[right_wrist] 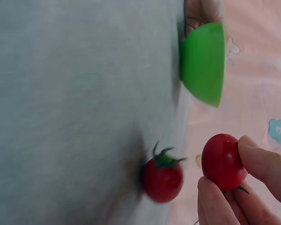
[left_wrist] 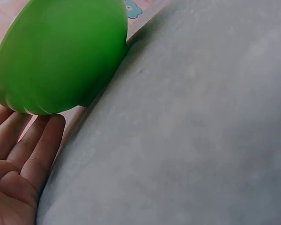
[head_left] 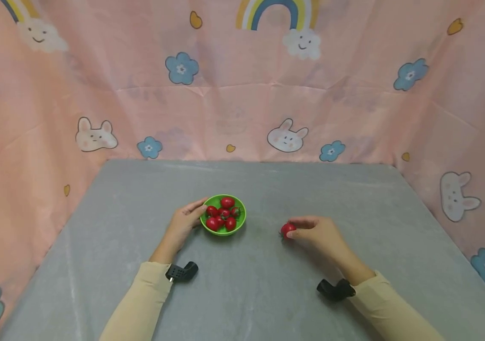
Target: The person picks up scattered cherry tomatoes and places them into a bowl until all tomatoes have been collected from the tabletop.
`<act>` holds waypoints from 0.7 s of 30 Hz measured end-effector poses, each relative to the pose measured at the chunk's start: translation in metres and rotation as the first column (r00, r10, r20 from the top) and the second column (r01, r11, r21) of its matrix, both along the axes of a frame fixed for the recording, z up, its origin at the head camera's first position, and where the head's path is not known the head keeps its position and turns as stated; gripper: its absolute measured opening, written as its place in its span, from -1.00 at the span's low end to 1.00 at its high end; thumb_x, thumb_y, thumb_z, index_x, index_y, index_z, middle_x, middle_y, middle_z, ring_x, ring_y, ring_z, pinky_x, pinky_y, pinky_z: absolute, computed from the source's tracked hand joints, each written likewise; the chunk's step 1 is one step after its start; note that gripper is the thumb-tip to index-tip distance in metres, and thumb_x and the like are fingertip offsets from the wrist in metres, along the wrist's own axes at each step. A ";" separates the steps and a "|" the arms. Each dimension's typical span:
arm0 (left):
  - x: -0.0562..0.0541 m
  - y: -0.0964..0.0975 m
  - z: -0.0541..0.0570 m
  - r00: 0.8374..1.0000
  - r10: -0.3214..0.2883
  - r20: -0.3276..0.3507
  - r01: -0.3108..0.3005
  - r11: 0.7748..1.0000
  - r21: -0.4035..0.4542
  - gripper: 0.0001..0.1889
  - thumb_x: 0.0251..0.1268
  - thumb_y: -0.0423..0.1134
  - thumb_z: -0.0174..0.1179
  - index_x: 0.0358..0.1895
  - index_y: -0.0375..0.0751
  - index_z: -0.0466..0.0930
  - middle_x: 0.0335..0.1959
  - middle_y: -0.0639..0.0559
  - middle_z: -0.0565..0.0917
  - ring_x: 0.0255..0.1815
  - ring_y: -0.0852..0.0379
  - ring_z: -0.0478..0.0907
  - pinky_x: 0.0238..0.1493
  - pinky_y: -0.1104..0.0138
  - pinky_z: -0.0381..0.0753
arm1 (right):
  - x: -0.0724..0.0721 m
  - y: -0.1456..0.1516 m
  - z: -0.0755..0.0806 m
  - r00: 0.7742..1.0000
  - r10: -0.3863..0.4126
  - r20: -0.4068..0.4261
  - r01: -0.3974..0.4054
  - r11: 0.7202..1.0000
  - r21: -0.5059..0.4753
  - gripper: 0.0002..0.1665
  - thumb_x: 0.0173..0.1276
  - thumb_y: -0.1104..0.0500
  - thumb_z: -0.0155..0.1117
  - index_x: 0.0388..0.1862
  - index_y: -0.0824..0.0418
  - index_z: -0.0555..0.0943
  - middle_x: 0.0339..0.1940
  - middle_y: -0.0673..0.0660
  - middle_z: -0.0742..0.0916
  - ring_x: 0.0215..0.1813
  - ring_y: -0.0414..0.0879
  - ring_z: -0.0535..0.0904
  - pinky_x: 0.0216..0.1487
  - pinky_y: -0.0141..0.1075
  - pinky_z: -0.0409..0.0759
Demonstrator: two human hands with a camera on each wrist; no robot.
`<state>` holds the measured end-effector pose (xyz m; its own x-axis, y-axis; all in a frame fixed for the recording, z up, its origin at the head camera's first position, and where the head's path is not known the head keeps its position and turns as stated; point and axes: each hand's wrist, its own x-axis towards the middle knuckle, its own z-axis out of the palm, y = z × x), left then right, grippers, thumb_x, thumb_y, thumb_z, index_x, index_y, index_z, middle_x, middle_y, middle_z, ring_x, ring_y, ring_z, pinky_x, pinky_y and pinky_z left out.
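A small green bowl (head_left: 223, 233) stands on the table with several red cherry tomatoes (head_left: 227, 202) in it. At its left side my left hand (head_left: 184, 221) holds the bowl, its fingertips against the outer wall in the left wrist view. Right of the bowl, my right hand (head_left: 317, 232) pinches a cherry tomato (right_wrist: 223, 161) between thumb and fingers, off the table. Below the held one, a second tomato (right_wrist: 163, 182) with a green stem lies on the table in the right wrist view. In the head view these two cannot be told apart clearly.
The grey table (head_left: 242, 293) reaches back to a pink patterned cloth (head_left: 234, 104) hanging behind and along both sides. Each wrist carries a black camera mount, one on the left (head_left: 182, 272) and one on the right (head_left: 336, 290).
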<state>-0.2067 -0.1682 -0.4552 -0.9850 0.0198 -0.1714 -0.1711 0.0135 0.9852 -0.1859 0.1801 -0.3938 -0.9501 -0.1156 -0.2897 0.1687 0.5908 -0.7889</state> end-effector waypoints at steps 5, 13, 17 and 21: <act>0.002 -0.002 0.001 1.000 0.010 0.000 -0.010 1.000 -0.012 -0.53 0.49 -0.11 0.14 0.37 -0.20 0.47 0.35 -0.17 0.54 -0.13 0.45 0.64 -0.09 0.51 0.62 | -0.011 -0.019 0.007 1.000 0.006 0.023 -0.006 1.000 -0.014 -0.42 0.14 -0.14 0.53 0.12 0.03 0.72 0.14 0.12 0.75 0.27 0.04 0.52 0.06 -0.21 0.55; 0.002 -0.001 0.000 1.000 0.006 0.004 -0.006 1.000 0.004 -0.54 0.47 -0.11 0.17 0.35 -0.16 0.51 0.33 -0.11 0.56 -0.09 0.44 0.65 -0.07 0.50 0.63 | -0.023 -0.052 0.019 0.999 0.035 0.007 -0.034 0.998 -0.051 -0.49 0.11 -0.08 0.56 0.06 0.01 0.75 0.07 0.07 0.78 0.18 -0.02 0.57 0.00 -0.25 0.55; 0.001 -0.002 0.000 1.000 0.002 0.003 -0.002 1.000 -0.011 -0.53 0.47 -0.09 0.16 0.36 -0.16 0.50 0.34 -0.12 0.55 -0.10 0.44 0.65 -0.07 0.50 0.63 | -0.028 -0.068 0.022 0.998 0.056 -0.001 -0.056 0.995 -0.088 -0.50 0.10 -0.05 0.58 0.04 0.02 0.76 0.05 0.05 0.79 0.12 -0.03 0.60 -0.06 -0.26 0.54; 0.000 -0.002 0.000 1.000 0.000 0.004 0.000 1.000 -0.008 -0.54 0.47 -0.10 0.16 0.35 -0.16 0.51 0.33 -0.12 0.56 -0.11 0.43 0.66 -0.06 0.49 0.63 | -0.033 -0.083 0.023 0.997 0.073 -0.005 -0.073 0.990 -0.123 -0.50 0.09 -0.01 0.59 0.04 0.04 0.76 0.05 0.05 0.79 0.15 -0.04 0.60 0.11 -0.15 0.58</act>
